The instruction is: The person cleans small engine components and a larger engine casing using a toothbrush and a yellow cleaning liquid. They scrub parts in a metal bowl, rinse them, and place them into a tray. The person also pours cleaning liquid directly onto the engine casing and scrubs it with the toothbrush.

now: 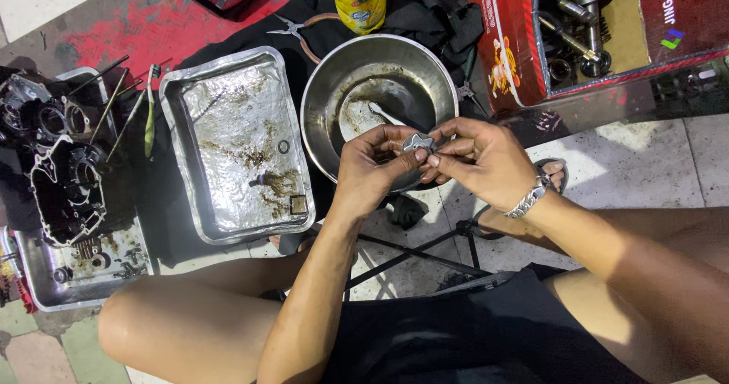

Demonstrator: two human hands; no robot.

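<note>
Together, left hand (372, 168) and right hand (474, 160) pinch a small metal part (418, 143) over the bowl's (323, 88) near rim; tray (178, 126) holds only residue.

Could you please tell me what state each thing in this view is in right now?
Small metal part: held between the fingertips of both hands.
Left hand: pinching the part.
Right hand: pinching the part, metal bracelet on the wrist.
Round bowl: upright, oily residue inside.
Flat tray: grimy, a small ring and bits lying in it.
Engine case: opened, lying in a tray.
Red box: open, metal parts inside.
</note>
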